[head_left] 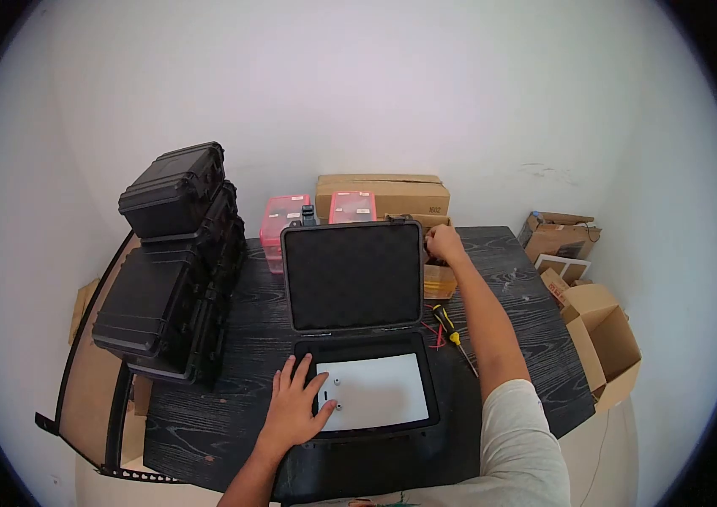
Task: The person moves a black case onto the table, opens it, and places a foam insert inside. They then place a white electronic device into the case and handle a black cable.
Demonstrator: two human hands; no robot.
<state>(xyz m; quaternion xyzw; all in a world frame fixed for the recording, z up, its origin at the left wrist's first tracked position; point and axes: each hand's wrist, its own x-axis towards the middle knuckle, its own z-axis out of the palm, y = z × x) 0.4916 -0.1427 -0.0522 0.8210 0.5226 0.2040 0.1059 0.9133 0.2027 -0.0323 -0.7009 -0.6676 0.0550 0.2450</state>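
Observation:
An open black hard case [352, 279] stands in front of me with its lid raised, dark foam lining inside the lid. A white panel [384, 393] with two small round fittings and a dark slot near its left side lies in the base. My left hand [295, 406] rests with fingers spread on the case's left rim and the panel's left edge, holding nothing. Beyond the lid's right side, my right hand [443, 243] reaches down at a small open box [439, 281] with yellowish contents. Its fingertips are hidden, so any held item is not visible.
A yellow-and-black screwdriver [446, 325] and a red wire [437, 340] lie right of the case. Black hard cases [160, 279] are stacked at left. Red-lidded clear boxes [285, 220] and a long carton [384, 194] stand behind. An open cardboard box [607, 346] sits beyond the right edge.

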